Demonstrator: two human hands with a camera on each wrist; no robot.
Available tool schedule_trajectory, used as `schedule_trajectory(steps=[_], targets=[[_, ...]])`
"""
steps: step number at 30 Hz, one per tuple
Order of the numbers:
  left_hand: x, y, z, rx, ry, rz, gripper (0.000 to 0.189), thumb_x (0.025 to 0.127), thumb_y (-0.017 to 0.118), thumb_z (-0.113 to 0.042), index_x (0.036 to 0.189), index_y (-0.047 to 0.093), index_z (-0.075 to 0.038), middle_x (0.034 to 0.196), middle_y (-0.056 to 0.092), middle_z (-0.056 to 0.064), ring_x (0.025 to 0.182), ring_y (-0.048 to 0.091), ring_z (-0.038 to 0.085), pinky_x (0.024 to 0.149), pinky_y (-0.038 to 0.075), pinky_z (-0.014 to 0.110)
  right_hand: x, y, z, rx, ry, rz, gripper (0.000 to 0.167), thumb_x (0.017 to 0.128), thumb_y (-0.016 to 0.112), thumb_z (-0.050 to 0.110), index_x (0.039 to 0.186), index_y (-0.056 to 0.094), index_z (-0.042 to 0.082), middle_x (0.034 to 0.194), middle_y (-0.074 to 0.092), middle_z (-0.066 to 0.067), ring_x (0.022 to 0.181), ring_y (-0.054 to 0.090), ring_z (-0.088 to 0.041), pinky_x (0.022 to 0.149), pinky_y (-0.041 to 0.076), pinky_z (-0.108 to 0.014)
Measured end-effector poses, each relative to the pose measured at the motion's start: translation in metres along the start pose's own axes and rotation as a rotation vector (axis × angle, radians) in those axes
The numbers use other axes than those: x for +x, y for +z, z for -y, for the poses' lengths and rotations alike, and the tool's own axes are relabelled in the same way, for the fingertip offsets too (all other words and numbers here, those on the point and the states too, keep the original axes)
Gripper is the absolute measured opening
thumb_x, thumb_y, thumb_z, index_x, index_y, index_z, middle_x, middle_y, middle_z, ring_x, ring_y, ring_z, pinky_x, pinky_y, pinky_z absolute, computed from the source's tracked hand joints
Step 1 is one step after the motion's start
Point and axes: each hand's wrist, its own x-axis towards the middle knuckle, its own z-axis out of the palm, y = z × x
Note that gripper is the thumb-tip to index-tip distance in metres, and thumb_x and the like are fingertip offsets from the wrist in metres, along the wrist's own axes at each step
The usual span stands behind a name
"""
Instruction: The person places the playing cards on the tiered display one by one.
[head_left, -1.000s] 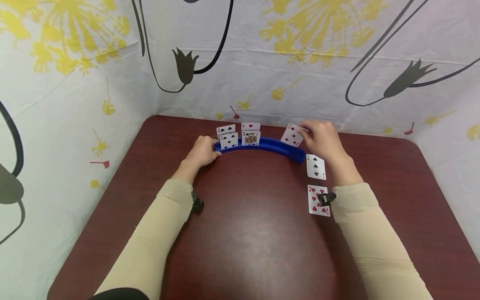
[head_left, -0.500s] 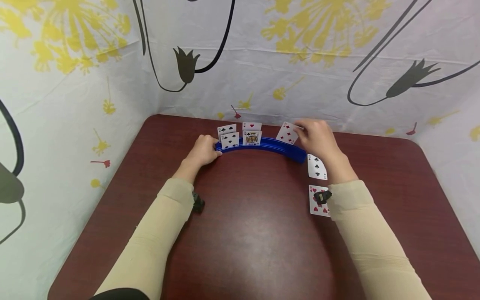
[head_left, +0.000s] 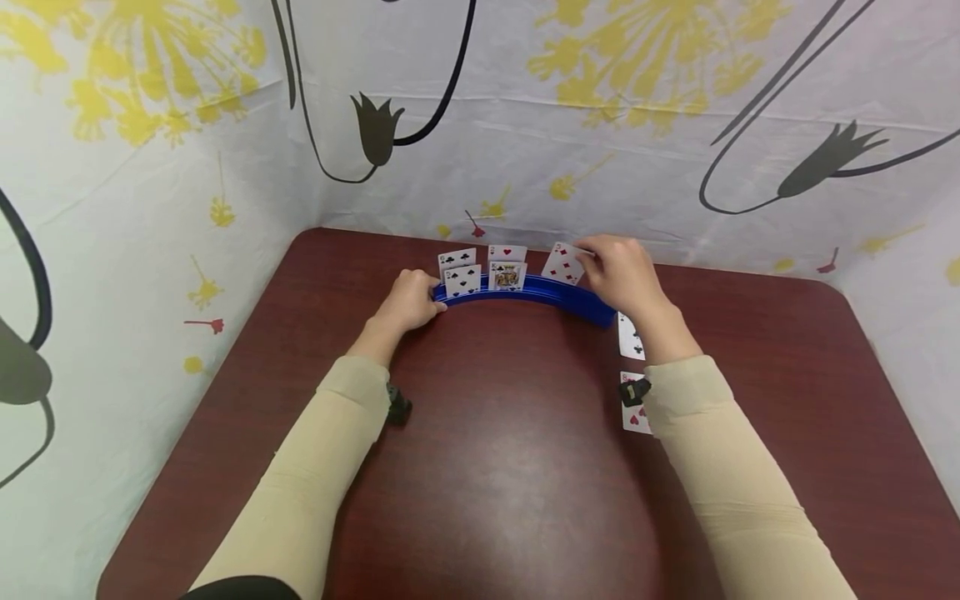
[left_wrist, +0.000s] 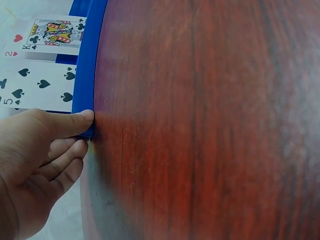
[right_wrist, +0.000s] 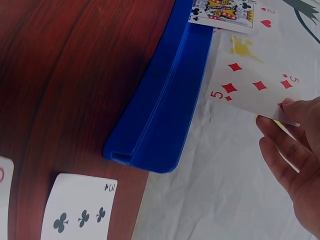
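My left hand grips the left end of a curved blue card holder, its thumb along the near edge. Between thumb and fingers, my right hand pinches the top right corner of a five of diamonds. In the right wrist view that card is tilted beside the holder's far edge, apart from the slot. Standing in the holder are a five of spades with a clubs card behind it. To their right a king of clubs stands before a two of hearts.
A three of clubs lies face up by the holder's right end. Nearer me lies an eight of hearts, partly hidden by my right wrist and its camera. Patterned white cloth hangs behind the brown table.
My right hand has carried the five of diamonds leftward along the holder, towards the king. The left hand has kept its grip on the holder's end.
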Motion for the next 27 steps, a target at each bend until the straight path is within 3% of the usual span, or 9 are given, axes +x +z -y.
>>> schedule_trajectory(steps=[14,21,27], targets=[[0.001,0.001,0.002,0.003,0.004,0.0,0.048,0.092,0.077,-0.016,0.134,0.064,0.004,0.107,0.07,0.018,0.098,0.065,0.028,0.086,0.056,0.041,0.005,0.01,0.004,-0.008,-0.002,0.046,0.022,0.1,0.064,0.005,0.119,0.075,0.002,0.112,0.073,-0.018,0.088,0.07,-0.034,0.074,0.056,-0.05],[0.0,0.002,0.002,0.001,0.005,-0.005,0.048,0.092,0.077,-0.016,0.134,0.064,0.004,0.109,0.07,0.019,0.101,0.065,0.029,0.087,0.056,0.042,0.006,0.014,0.005,-0.031,-0.022,0.082,0.027,0.1,0.059,0.0,0.123,0.072,0.002,0.115,0.072,-0.02,0.099,0.069,-0.037,0.083,0.055,-0.052],[-0.001,0.001,0.002,-0.002,0.007,-0.007,0.048,0.092,0.077,-0.016,0.134,0.064,0.003,0.109,0.07,0.019,0.101,0.065,0.029,0.087,0.056,0.042,0.006,0.017,0.004,-0.047,-0.023,0.101,0.03,0.102,0.054,0.0,0.127,0.071,0.002,0.114,0.072,-0.021,0.096,0.069,-0.038,0.081,0.055,-0.053]])
